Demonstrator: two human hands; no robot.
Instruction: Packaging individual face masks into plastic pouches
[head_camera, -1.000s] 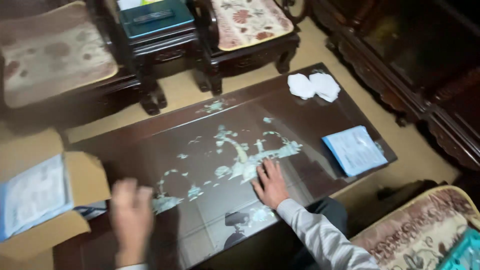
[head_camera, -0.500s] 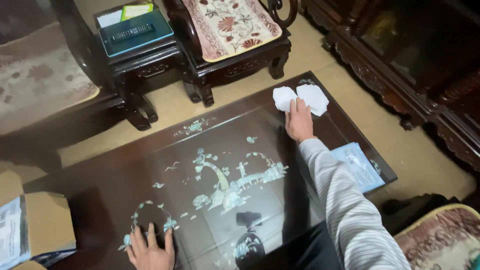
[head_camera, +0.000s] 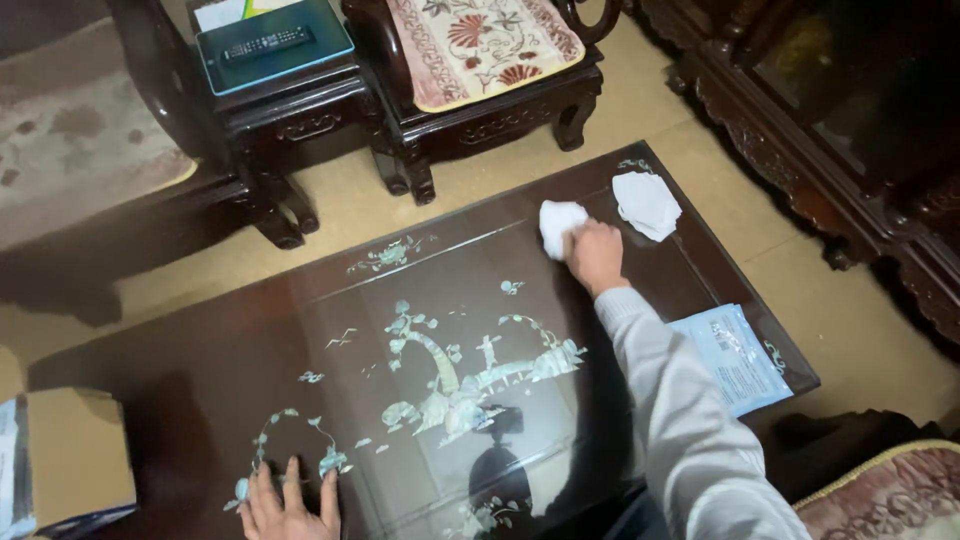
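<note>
1. My right hand (head_camera: 596, 256) is closed on a crumpled white wipe (head_camera: 561, 226), fingers curled over its near edge, pressing it onto the dark glossy desk (head_camera: 230, 370); the wipe sticks out just beyond my knuckles, on the far side of the hand.

2. My left hand (head_camera: 290, 505) lies flat and spread on the near edge of the desk, fingers apart, holding nothing; it sits well apart from the right hand and touches the pale inlay sprig beside it.

3. To wipe well, I judge that I should keep the palm low and the pressure even, so the wad stays bunched under the fingers and does not roll out; the glass-like top shows glare, so streaks would show easily.

4. I would work in overlapping strokes from the far corner back toward me, with the left hand braced as it is for balance.

5. The wipe looks soft, thin and rumpled, plain white, with no stain that I can make out.

6. A 2nd white wipe (head_camera: 646, 204) lies loose on the desk just to the right of my right hand, apart from it; a pale blue flat packet (head_camera: 732, 355) lies nearer me, right of my sleeve, at the desk's edge.

7. A brown cardboard box (head_camera: 72, 458) sits off to the left of my left hand.
</note>
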